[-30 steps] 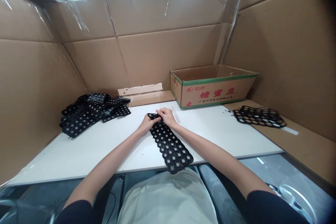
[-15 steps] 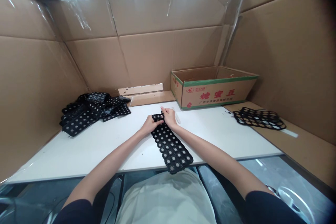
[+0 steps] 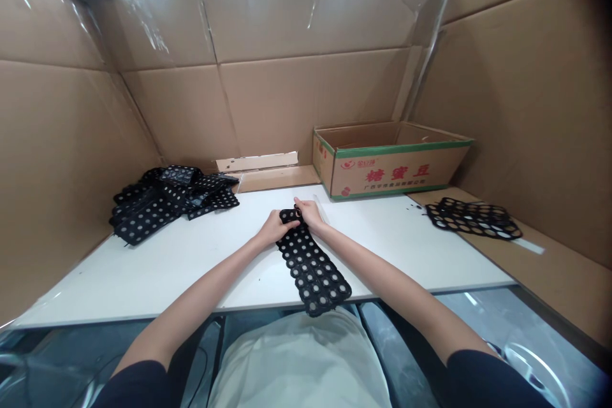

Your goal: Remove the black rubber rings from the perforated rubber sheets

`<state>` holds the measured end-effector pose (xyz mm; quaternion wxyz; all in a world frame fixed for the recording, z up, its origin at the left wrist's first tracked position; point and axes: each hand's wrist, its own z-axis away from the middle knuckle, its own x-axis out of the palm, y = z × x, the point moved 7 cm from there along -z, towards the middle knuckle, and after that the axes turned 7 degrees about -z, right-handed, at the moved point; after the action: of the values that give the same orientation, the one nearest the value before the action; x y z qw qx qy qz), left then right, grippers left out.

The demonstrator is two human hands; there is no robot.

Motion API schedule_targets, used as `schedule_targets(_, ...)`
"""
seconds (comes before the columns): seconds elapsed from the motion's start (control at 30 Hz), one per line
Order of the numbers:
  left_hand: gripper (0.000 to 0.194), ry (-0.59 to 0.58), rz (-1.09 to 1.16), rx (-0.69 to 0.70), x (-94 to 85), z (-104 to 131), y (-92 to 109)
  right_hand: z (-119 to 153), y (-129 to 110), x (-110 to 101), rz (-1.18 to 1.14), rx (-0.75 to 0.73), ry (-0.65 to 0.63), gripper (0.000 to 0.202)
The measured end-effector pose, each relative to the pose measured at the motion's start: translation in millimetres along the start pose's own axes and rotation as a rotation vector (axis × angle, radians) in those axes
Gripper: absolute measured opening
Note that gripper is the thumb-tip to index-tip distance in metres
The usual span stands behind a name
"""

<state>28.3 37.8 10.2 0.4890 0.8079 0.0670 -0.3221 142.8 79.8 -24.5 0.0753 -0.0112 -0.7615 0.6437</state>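
A long black strip with pale round dots (image 3: 315, 268) lies on the white table, its near end reaching over the front edge toward my lap. My left hand (image 3: 275, 227) grips the far left part of the strip, thumb on top. At the strip's far right corner, the fingers of my right hand (image 3: 310, 213) are closed on its edge. Both hands are close together, almost touching. Whatever lies under the fingers is hidden.
A heap of similar black dotted pieces (image 3: 167, 197) lies at the back left. An open cardboard box with green edges (image 3: 392, 169) stands at the back right. Black lattice-like sheets (image 3: 473, 218) lie on the right. Cardboard walls (image 3: 306, 89) surround the white table (image 3: 392, 242).
The tip of my right hand has moved slightly down and closer to the strip. The strip and my left hand have barely moved.
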Motion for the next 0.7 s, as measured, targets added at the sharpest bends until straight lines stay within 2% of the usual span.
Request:
schedule_targets(0.13,0.027,0.017,0.065,-0.032,-1.7,-2.0,-8.6,-3.5,0.8,2.6,0.048,0.033,-0.102,0.054)
schedule_targets(0.3,0.039,0.022,0.201,-0.053,-3.6,-3.8,-12.8,-7.9,1.5,-1.2,0.082,0.029,-0.083,0.051)
schedule_targets(0.4,0.041,0.035,0.298,-0.087,-5.3,-4.3,-16.4,-7.2,-6.2,-3.6,0.155,-0.029,-0.070,0.048)
schedule_targets(0.5,0.042,0.048,0.395,-0.155,-5.8,-4.9,-23.7,-0.8,-29.8,-6.4,0.268,-0.204,-0.048,0.042)
schedule_targets(0.6,0.040,0.068,0.449,-0.207,-6.5,-6.0,-30.6,13.1,-63.5,-4.5,0.368,-0.499,-0.044,0.030)
schedule_targets(0.7,0.036,0.093,0.453,-0.196,-8.6,-7.5,-32.9,26.8,-80.0,8.2,0.439,-0.726,-0.160,0.022)
